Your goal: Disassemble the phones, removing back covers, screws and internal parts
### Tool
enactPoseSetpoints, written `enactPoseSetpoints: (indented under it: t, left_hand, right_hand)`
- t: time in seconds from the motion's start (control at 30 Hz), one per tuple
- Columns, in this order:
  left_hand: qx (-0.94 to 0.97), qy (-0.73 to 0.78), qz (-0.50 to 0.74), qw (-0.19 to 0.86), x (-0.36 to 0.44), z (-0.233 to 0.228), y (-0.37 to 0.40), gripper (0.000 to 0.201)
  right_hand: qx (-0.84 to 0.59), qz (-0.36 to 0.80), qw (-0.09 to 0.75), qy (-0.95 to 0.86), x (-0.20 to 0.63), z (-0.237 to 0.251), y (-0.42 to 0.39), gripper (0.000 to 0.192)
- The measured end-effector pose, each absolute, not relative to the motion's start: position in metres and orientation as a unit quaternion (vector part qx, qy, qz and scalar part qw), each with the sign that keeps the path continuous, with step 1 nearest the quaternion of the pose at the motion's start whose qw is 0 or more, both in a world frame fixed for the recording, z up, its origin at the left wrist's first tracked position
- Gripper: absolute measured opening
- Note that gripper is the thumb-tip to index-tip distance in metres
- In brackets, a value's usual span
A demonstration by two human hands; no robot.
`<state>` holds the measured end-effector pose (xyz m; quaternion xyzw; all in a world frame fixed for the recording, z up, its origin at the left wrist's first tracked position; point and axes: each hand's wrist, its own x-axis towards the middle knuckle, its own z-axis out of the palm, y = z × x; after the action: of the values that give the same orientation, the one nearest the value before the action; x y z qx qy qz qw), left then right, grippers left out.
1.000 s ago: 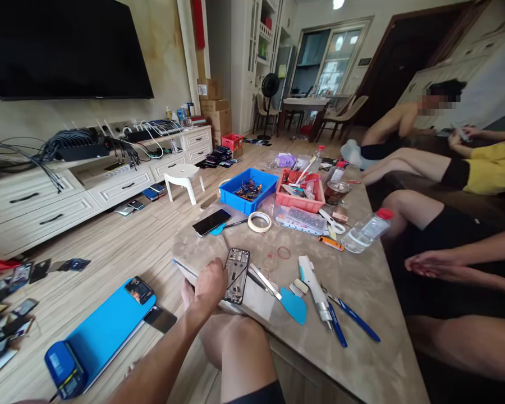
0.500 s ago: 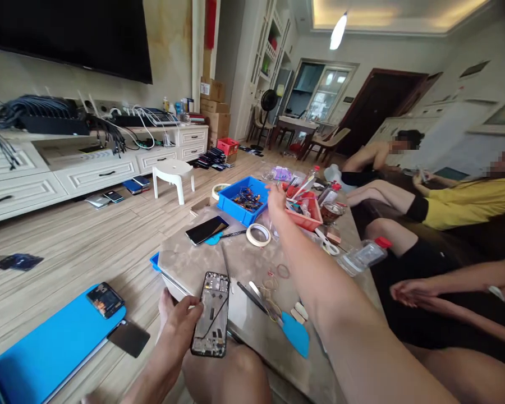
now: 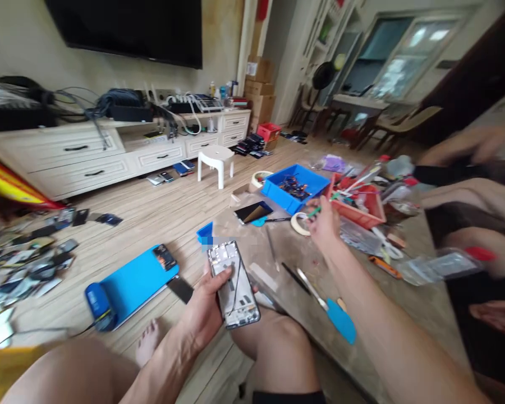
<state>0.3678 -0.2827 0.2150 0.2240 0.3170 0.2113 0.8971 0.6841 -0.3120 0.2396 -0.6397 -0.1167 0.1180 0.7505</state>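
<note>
Two bare hands work over a cluttered table [image 3: 362,292]: left hand [image 3: 204,308] gripping an opened phone frame [image 3: 233,285] above the knee, right hand [image 3: 325,223] pinching a green-tipped tool [image 3: 320,210], likely next brought carefully to the frame.

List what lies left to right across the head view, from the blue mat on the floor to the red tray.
Blue mat → left hand holding the opened phone frame → dark phone lying on the table → blue bin → right hand pinching a thin green-tipped tool → red tray.
</note>
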Motion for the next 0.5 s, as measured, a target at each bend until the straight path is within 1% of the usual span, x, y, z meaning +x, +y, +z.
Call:
enactPoseSetpoints:
  t: [0.1,0.17,0.23,0.37,0.4,0.5]
  left_hand:
    - [0.224,0.264,0.23,0.909,0.337,0.232,-0.282,0.032]
    - [0.209,0.241,0.227,0.92,0.311,0.241,-0.283,0.034]
    - [0.174,0.225,0.22,0.933,0.285,0.248,-0.287,0.041]
    - [0.107,0.239,0.232,0.937,0.245,0.257,-0.298,0.067]
    - [0.1,0.25,0.238,0.933,0.239,0.257,-0.301,0.069]
    - [0.088,0.258,0.261,0.926,0.23,0.256,-0.307,0.065]
  right_hand:
    - [-0.611,0.217,0.75,-0.131,0.598,0.224,-0.356,0.047]
    - [-0.586,0.291,0.744,-0.132,0.544,0.213,-0.388,0.048]
    - [-0.571,0.333,0.738,-0.134,0.498,0.205,-0.417,0.042]
    - [-0.572,0.352,0.72,-0.175,0.433,0.201,-0.454,0.029]
    - [-0.575,0.351,0.712,-0.196,0.422,0.203,-0.46,0.027]
    - [-0.605,0.317,0.668,-0.295,0.395,0.213,-0.471,0.021]
